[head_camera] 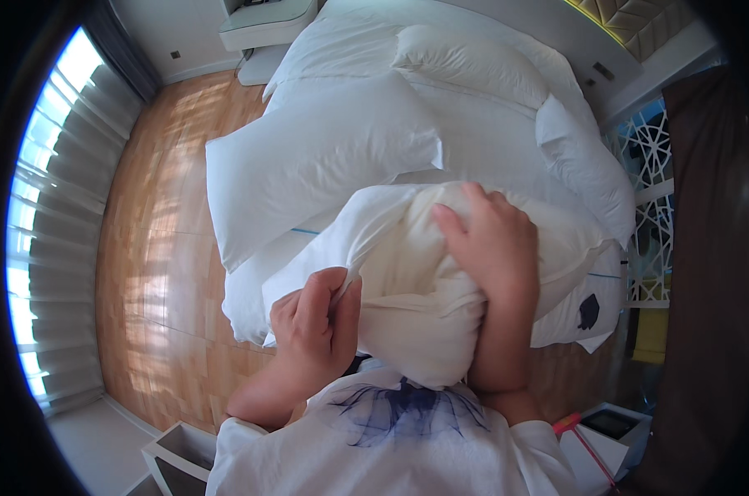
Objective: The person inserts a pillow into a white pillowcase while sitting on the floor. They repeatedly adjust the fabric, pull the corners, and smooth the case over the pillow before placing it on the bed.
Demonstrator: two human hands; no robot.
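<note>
My left hand [319,316] pinches the edge of a white pillowcase [374,217] between thumb and fingers. The case is bunched along the left side of a cream pillow [412,254], which lies partly uncovered in front of my chest. My right hand [495,239] grips the top of this pillow, thumb apart from the fingers, and the right forearm lies along its side. How far the pillow reaches into the case is hidden by the folds. Just beyond, a plump white pillow [331,149] rests across the left side of the bed [492,139].
More white pillows lie at the far side [474,62] and right edge [579,161] of the bed. A bedside shelf [266,25] stands at the far left. Behind me are a white open-topped unit [182,446] and a white box [616,428]. A brown curtain [715,248] hangs at right.
</note>
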